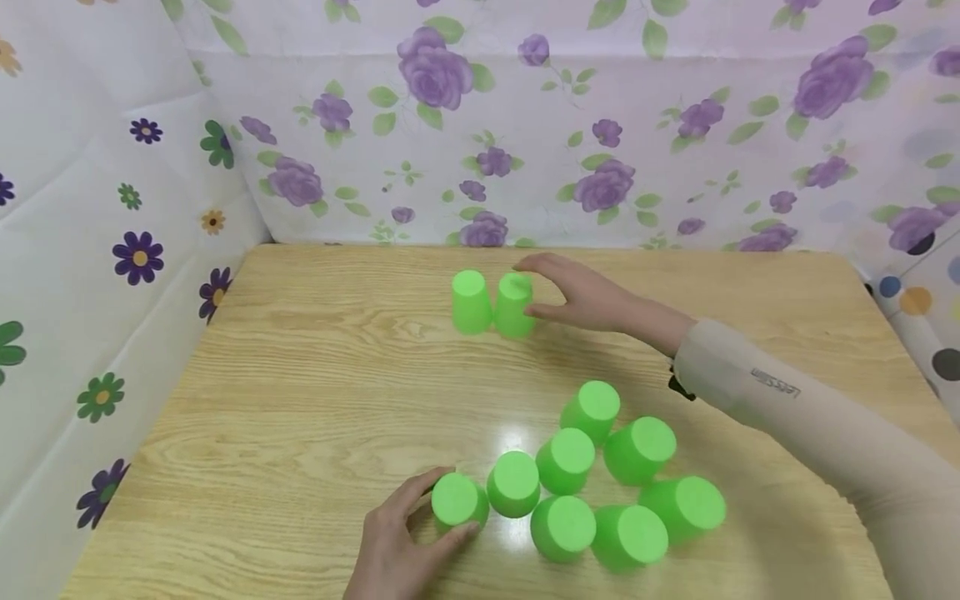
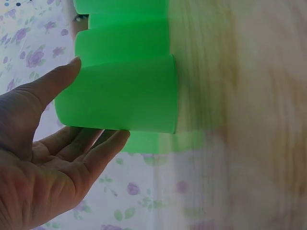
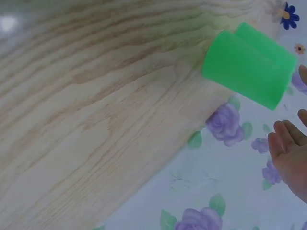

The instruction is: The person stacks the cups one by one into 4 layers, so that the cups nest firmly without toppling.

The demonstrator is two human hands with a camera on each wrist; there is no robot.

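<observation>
Two green cups stand upside down side by side at the far middle of the wooden table, the left one and the right one. My right hand reaches to the right cup with spread fingers over its top and side. In the right wrist view its fingers lie a little apart from that cup. Near the front edge my left hand holds another upturned green cup between thumb and fingers. The left wrist view shows the thumb and fingers against the cup.
Several more upturned green cups crowd together right of my left hand. Flowered cloth walls close off the table at the back and both sides. Bare wood lies between the two groups of cups and on the left half.
</observation>
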